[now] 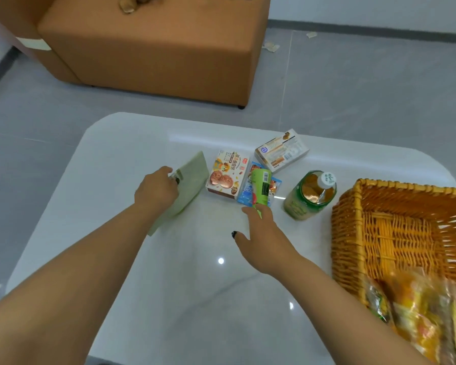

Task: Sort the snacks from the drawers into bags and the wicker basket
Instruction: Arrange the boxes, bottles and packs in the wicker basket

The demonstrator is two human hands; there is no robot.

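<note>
On the white table (132, 259) my left hand (156, 191) grips the top edge of a flat pale-green bag (188, 180). To its right lie an orange cookie box (228, 175), a blue snack packet (248, 193) and a green tube (261, 187) on top of the packet. My right hand (261, 233) reaches toward the near end of the green tube, fingers relaxed and touching it. A tea bottle (311, 196) lies further right, and a white biscuit box (282, 150) sits behind. The wicker basket (353, 233) stands at the right, holding yellow snack packs (419, 312).
An orange sofa block (153, 48) stands on the grey tiled floor beyond the table. Scraps of paper (271, 47) lie on the floor near the wall. The near and left parts of the tabletop are bare.
</note>
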